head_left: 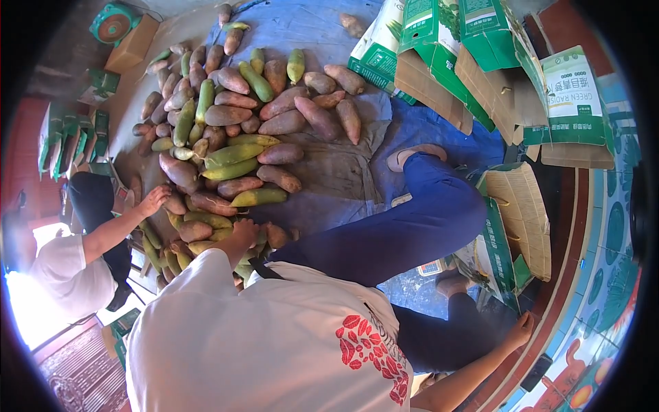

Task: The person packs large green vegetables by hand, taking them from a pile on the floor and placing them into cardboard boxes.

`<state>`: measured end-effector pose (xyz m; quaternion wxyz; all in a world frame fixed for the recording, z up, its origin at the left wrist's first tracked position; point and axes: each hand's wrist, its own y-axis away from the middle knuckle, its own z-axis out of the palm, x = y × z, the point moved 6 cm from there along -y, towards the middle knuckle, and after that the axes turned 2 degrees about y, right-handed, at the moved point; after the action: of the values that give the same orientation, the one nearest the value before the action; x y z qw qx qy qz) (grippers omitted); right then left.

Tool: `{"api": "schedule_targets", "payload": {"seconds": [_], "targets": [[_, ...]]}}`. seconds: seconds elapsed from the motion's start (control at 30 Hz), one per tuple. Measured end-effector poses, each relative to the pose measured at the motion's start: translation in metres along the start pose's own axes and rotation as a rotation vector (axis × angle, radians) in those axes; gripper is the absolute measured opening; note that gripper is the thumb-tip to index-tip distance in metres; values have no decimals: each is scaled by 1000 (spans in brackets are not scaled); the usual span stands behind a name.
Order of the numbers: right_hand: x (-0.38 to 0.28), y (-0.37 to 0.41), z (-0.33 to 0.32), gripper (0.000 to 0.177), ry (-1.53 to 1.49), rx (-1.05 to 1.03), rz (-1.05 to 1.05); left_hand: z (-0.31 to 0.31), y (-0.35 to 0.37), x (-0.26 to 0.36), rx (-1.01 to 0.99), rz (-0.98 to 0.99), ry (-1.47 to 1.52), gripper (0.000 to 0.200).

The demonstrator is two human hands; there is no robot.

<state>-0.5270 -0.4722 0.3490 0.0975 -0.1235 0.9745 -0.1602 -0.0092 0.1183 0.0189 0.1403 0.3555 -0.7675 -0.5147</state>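
A large pile of long green radishes (233, 156) and purplish-brown roots (226, 115) lies on the floor. My left hand (243, 235) reaches into the near side of the pile and touches the roots there. Its fingertips are hidden, so its grip does not show. Far to the right, my right hand (522, 331) is held low with its fingers drawn together. Whatever it pinches, if anything, is too small to make out. Just above this hand stands an opened green and tan carton (518, 223).
At left a co-worker's hand (155, 199) rests at the pile's edge. Several green cartons (429, 38) stand at the upper right on blue sheeting (302, 24). A calculator (430, 268) lies near my legs. A green fan (114, 25) stands far back left.
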Motion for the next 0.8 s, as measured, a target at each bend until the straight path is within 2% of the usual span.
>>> {"api": "schedule_targets", "payload": {"seconds": [0.17,0.37,0.47,0.57,0.67,0.77,0.8], "targets": [[3,1,1,28,35,9,5,-15,6,7,-27,2,-51,53],[-15,0,0,24,41,14,-28,-56,5,-11,9,-94,164,66],[-9,-3,2,23,46,19,-42,-85,2,-29,159,-205,471,70],[-9,-3,3,23,24,17,-11,-118,-11,-35,401,-46,831,72],[-17,-1,1,23,-21,21,5,-151,-30,-22,419,124,1373,74],[-19,4,-2,23,-44,31,35,-199,-7,4,394,162,1735,77],[-13,4,-1,23,-36,32,31,-199,-18,0,476,82,1708,76]]}}
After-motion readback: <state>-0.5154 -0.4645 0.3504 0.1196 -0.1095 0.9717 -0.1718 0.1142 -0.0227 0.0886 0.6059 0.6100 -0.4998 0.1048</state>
